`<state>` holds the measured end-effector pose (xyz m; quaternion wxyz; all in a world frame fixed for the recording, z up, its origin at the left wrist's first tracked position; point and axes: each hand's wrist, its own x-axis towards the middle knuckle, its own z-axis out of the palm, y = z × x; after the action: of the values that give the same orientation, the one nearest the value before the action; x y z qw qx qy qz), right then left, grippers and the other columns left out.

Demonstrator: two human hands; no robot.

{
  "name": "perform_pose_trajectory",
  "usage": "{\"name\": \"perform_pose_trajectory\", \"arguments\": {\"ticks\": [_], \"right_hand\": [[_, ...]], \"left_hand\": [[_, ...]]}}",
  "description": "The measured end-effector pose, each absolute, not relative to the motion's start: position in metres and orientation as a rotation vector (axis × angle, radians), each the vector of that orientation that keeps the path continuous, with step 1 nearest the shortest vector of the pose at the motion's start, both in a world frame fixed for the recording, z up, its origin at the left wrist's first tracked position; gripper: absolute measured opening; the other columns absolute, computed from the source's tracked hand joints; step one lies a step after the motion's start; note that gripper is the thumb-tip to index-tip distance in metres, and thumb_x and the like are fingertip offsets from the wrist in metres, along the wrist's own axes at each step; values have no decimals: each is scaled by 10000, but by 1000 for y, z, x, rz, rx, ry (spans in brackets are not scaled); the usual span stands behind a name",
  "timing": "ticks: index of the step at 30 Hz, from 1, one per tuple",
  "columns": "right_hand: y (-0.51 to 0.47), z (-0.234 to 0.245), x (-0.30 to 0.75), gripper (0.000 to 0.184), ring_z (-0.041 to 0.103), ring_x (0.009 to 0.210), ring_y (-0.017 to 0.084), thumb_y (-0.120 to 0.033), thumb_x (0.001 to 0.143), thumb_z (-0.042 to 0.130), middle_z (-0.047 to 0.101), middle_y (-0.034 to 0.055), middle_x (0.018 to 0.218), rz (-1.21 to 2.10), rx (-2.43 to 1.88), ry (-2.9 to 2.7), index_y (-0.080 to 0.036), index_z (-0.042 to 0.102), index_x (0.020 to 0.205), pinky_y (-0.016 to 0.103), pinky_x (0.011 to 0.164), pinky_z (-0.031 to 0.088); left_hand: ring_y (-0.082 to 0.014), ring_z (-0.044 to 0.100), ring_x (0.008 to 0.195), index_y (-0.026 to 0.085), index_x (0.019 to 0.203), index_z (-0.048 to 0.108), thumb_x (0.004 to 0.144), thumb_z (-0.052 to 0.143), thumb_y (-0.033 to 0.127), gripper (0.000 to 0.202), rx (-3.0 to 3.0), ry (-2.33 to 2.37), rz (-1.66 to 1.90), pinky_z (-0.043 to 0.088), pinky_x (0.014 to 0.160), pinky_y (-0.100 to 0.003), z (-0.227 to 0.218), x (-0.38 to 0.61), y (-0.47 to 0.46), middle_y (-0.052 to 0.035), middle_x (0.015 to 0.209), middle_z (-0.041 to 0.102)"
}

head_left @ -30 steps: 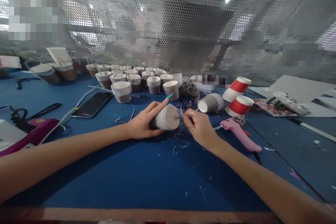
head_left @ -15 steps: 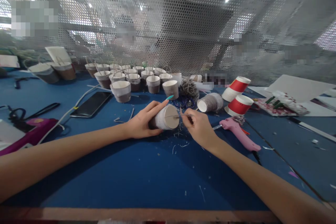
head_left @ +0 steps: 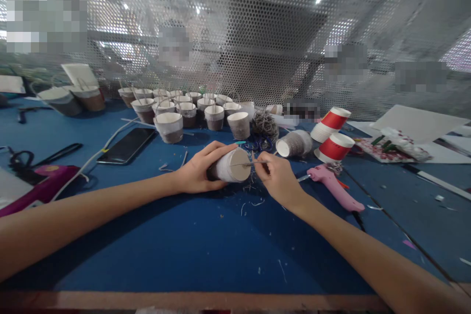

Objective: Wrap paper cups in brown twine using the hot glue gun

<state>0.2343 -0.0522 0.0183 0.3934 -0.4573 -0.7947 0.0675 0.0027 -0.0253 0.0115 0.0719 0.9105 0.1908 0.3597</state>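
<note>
My left hand is wrapped round a paper cup lying on its side on the blue table, its white bottom facing me. My right hand pinches a thin strand of twine that runs across the cup's bottom. Short twine scraps lie on the table under the cup. Just behind my hands sit a tangle of twine and another twine-wrapped cup on its side.
Several twine-wrapped cups stand in rows at the back. A phone lies to the left, a pink glue gun to the right, red paper cups beyond it. A magenta tool lies at far left. A perforated metal screen closes off the back.
My left forefinger, which pointed up over the cup, has curled down onto it. Otherwise both hands stay in place.
</note>
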Motion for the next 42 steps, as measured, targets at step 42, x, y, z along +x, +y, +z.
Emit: {"name": "perform_pose_trajectory", "arguments": {"ticks": [42], "right_hand": [[-51,18,238,378,536,441,109,-391,943,409,564,-15,510,465,-1179,-1818,-202,480,623,228,488,391]], "left_hand": [[-290,574,1105,164,1209,474,677,733,351,621,1562,922,1230,490,918,-414,6,3,-12,-120,1214,612]]}}
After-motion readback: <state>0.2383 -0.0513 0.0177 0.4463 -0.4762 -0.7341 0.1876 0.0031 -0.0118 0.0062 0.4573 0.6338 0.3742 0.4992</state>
